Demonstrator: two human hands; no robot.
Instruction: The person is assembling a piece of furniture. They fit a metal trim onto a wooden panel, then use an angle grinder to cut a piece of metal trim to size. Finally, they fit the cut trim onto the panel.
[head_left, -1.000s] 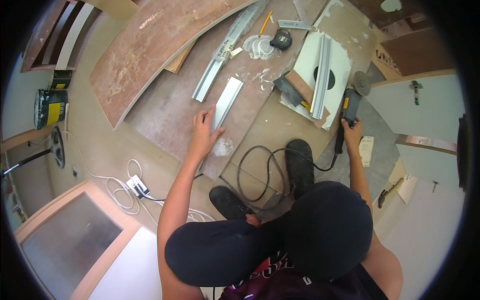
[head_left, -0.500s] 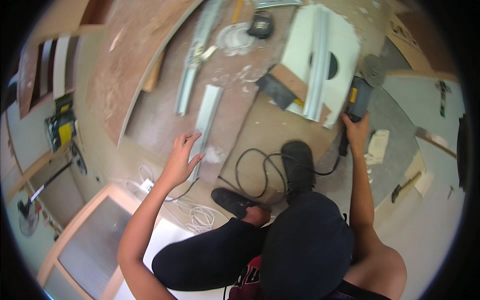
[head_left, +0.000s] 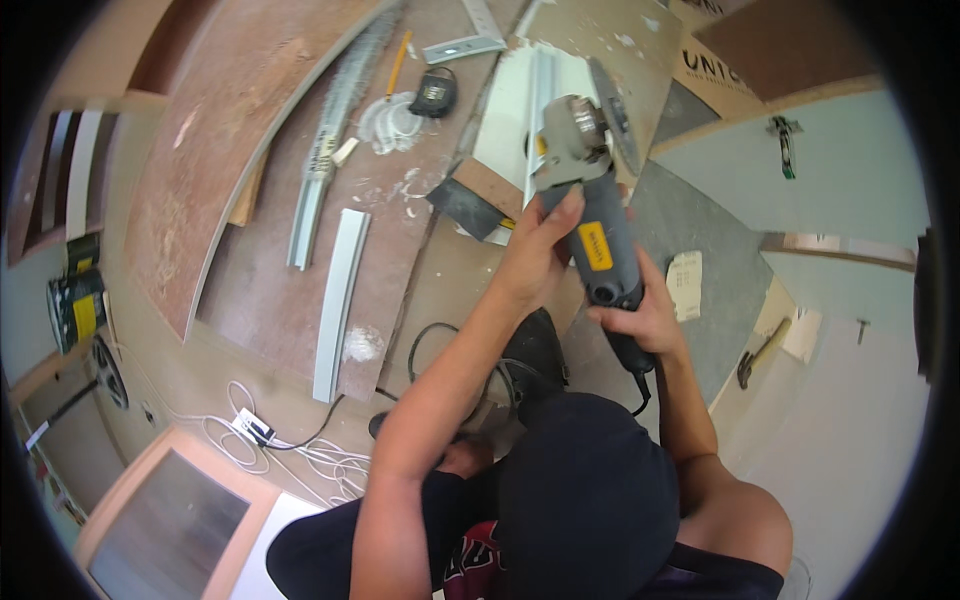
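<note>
A grey angle grinder (head_left: 598,220) with a yellow label is in both my hands, its cutting disc (head_left: 612,115) upward and away from me. My left hand (head_left: 545,245) wraps round the body near the gear head. My right hand (head_left: 645,315) grips the rear end, by the black cord. Beyond the grinder, a metal channel (head_left: 542,85) lies on a white board (head_left: 503,125), partly hidden by the tool. Left of it, a short metal channel (head_left: 340,305) rests on a brown panel (head_left: 265,320). Whether the disc spins, I cannot tell.
A longer, partly plastic-wrapped channel (head_left: 308,215), a tape measure (head_left: 433,92), a pencil (head_left: 398,65) and a try square (head_left: 468,45) lie farther off. White cables (head_left: 330,462) coil at lower left. A hammer (head_left: 765,352) lies to the right, and the grinder's cord loops near my feet.
My right hand has lifted the grinder and brought it leftward in front of me. My left hand has left the short channel and taken hold of the grinder's body. The view has shifted.
</note>
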